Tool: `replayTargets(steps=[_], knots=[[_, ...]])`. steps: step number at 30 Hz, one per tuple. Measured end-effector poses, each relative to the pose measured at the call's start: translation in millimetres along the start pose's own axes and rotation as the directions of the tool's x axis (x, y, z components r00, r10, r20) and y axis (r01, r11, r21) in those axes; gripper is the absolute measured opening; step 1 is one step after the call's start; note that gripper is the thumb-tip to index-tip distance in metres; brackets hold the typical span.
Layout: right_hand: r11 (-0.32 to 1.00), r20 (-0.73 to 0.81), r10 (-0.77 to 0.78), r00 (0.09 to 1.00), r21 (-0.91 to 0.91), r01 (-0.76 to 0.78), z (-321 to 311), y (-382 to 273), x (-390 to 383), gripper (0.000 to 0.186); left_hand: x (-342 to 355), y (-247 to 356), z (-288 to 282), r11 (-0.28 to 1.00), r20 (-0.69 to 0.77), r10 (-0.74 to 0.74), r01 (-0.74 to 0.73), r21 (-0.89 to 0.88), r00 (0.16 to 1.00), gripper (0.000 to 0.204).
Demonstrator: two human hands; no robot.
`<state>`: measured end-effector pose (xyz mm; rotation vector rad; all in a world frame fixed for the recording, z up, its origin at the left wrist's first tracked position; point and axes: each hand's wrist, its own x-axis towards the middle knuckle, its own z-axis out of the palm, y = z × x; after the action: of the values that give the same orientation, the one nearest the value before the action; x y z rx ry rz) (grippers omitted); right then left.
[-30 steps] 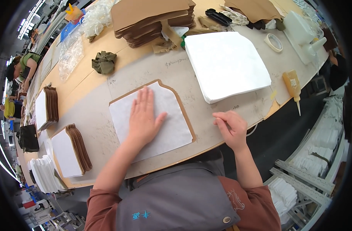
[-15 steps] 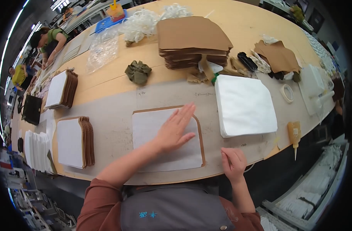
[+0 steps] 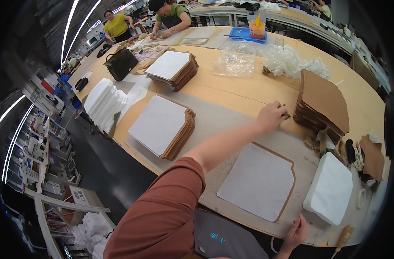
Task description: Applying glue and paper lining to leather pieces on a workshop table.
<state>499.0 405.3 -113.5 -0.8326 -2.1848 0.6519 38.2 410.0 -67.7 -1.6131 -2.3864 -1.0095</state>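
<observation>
My left hand [image 3: 272, 117] reaches over the table, its fingers closed round a crumpled olive-green cloth bundle that shows only as dark bits past the fingertips. Below that arm lies a white sheet [image 3: 256, 183] on a slightly larger brown piece, whose edge [image 3: 293, 177] shows along the top and right side. My right hand [image 3: 297, 231] is at the table's near edge, just off the sheet's lower right corner. Its fingers are curled together, and whether anything is in them is hidden. Right of the sheet stands a stack of white sheets [image 3: 328, 187].
Stacks of white-topped brown pieces [image 3: 158, 125] [image 3: 169, 64] stand to the left, near white folded material [image 3: 104, 103] and a black bag [image 3: 120, 64]. A brown stack [image 3: 324, 97] is at the right. A glue bottle [image 3: 345, 236] lies near the edge. Two people work at the far left.
My view has swung left. My left hand has lifted off the white sheet and moved away from me to the olive cloth bundle. My right hand stays near the table edge.
</observation>
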Motion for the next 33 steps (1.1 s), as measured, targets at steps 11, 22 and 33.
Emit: replayTargets(steps=[11,22,33], knots=[[0.215,0.341,0.136,0.930,0.907,-0.363,9,-114,25,0.073,-182,196,-29,0.556,-0.103,0.718,-0.656,-0.510,0.688,0.079],[0.898,0.035,0.226,0.973,0.380,-0.222,-46,-62,39,0.048,-203,152,-15,0.982,0.465,0.160,-0.188,0.014,0.871,0.066],[0.951,0.070,-0.299,0.952,0.106,0.291,-21,-94,41,0.049,-212,167,7,0.970,0.482,0.165,-0.230,0.079,0.860,0.093]])
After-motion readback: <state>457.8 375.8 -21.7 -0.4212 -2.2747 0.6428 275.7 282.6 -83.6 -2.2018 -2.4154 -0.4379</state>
